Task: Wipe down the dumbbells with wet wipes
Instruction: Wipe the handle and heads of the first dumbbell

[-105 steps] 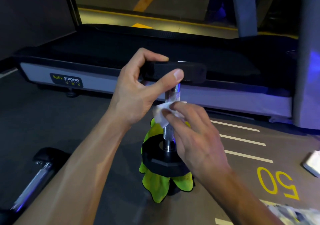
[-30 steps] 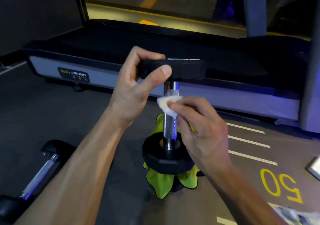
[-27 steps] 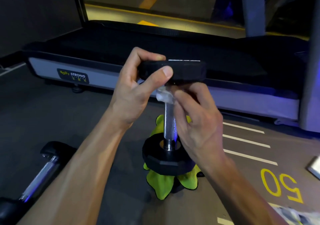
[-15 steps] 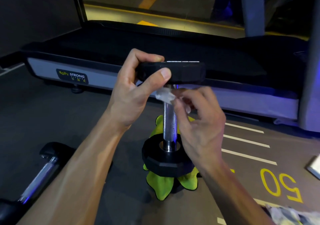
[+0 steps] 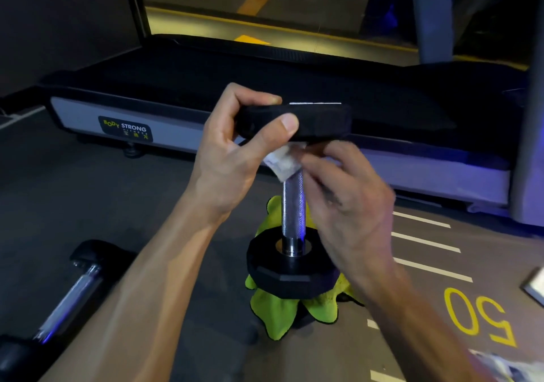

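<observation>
The right grip (image 5: 347, 205) is pinched on a wet wipe (image 5: 282, 162) pressed to the top of the handle, just under the upper head, which is clasped by the left grip (image 5: 232, 158). The dumbbell (image 5: 293, 205) stands upright at frame centre on a green cloth (image 5: 276, 314). The handle seems partly wiped; the heads and a second dumbbell (image 5: 67, 296), lower left, probably remain. A treadmill (image 5: 176, 134) lies behind, obstructing nothing.
</observation>
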Motion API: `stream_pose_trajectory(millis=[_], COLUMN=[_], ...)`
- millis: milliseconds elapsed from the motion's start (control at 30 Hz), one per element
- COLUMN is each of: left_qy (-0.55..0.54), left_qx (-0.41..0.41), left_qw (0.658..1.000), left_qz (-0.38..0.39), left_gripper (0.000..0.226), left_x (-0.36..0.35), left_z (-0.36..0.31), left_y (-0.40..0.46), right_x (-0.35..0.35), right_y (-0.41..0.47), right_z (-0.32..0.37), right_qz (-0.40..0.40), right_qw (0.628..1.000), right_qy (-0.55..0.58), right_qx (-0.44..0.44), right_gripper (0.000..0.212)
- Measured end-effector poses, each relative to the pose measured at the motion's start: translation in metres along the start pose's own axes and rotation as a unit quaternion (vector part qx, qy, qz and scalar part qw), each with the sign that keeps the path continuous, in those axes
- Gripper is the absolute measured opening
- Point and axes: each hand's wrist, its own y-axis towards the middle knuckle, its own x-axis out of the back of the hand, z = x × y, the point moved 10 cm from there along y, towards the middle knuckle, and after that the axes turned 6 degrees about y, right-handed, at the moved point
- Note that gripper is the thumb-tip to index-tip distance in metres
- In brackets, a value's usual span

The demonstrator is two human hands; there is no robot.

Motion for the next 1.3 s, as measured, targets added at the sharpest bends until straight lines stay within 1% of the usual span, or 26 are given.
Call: stream_pose_trajectory(millis=[67, 133, 267, 367, 400, 533, 700, 800, 867, 900, 933, 967, 1033, 1067, 1133, 1200, 1233, 1300], left_qy=[-0.003, -0.001, -0.009, -0.011, -0.007, -0.013, -0.022, -0.014, -0.012, -0.016, -0.023, -0.03, -0.041, -0.048, -0.072, -0.071, -0.056, -0.014], left_qx=[0.004, 0.006, -0.002, 0.0, 0.0, -0.007, -0.007, -0.007, -0.006, -0.004, -0.002, 0.001, 0.006, 0.007, 0.018, 0.044, 0.055, 0.05], left_qw=[1.0, 1.0, 1.0, 1.0, 1.0, 1.0, 1.0, 1.0, 1.0, 1.0, 1.0, 1.0, 0.999, 0.999, 0.997, 0.995, 0.995, 0.995], left_qz=[-0.006, -0.01, -0.012, -0.014, -0.012, -0.006, 0.006, 0.004, -0.002, -0.004, -0.003, -0.001, 0.011, 0.017, 0.027, 0.046, 0.062, 0.079], left_gripper=[0.032, 0.032, 0.03, 0.03, 0.03, 0.03, 0.03, 0.032, 0.032, 0.031, 0.031, 0.03, 0.032, 0.033, 0.031, 0.029, 0.03, 0.039], left_x=[0.004, 0.007, 0.008, 0.01, 0.01, 0.01, 0.004, 0.004, 0.005, 0.005, 0.005, 0.005, 0.004, 0.003, 0.003, 0.003, 0.001, 0.0], left_z=[0.001, 0.001, 0.001, 0.0, 0.0, -0.003, -0.006, -0.004, -0.002, -0.001, 0.0, 0.001, 0.002, 0.003, 0.005, 0.007, 0.008, 0.006], left_y=[0.0, 0.0, -0.003, -0.002, -0.002, -0.005, -0.005, -0.004, -0.005, -0.005, -0.005, -0.005, -0.006, -0.006, -0.009, -0.011, -0.011, -0.014], right_x=[-0.007, -0.007, -0.009, -0.023, -0.023, -0.012, -0.016, -0.013, -0.012, -0.013, -0.013, -0.016, -0.027, -0.033, -0.043, -0.057, -0.062, -0.064], right_y=[-0.018, -0.026, -0.008, -0.02, -0.027, -0.029, -0.015, -0.035, -0.045, -0.045, -0.043, -0.04, -0.036, -0.035, -0.036, -0.042, -0.045, -0.046], right_z=[0.002, 0.002, 0.004, 0.005, 0.004, 0.006, 0.005, 0.001, -0.002, -0.007, -0.014, -0.024, -0.038, -0.041, -0.045, -0.045, -0.044, -0.045], right_qz=[0.02, 0.031, 0.038, 0.087, 0.095, 0.096, 0.099, 0.112, 0.126, 0.125, 0.117, 0.104, 0.09, 0.09, 0.11, 0.149, 0.162, 0.16], right_qw=[0.999, 0.999, 0.998, 0.993, 0.992, 0.993, 0.992, 0.992, 0.988, 0.985, 0.978, 0.961, 0.905, 0.883, 0.854, 0.825, 0.815, 0.812], right_qy=[0.02, 0.033, 0.053, 0.059, 0.057, 0.048, 0.047, 0.041, 0.064, 0.089, 0.129, 0.186, 0.306, 0.34, 0.381, 0.412, 0.42, 0.429], right_qx=[-0.016, -0.012, -0.021, -0.058, -0.063, -0.054, -0.066, -0.05, -0.057, -0.079, -0.119, -0.176, -0.282, -0.31, -0.338, -0.357, -0.364, -0.362], right_gripper=[0.023, 0.024, 0.024, 0.042, 0.043, 0.036, 0.036, 0.027, 0.022, 0.02, 0.02, 0.02, 0.021, 0.023, 0.028, 0.031, 0.031, 0.026])
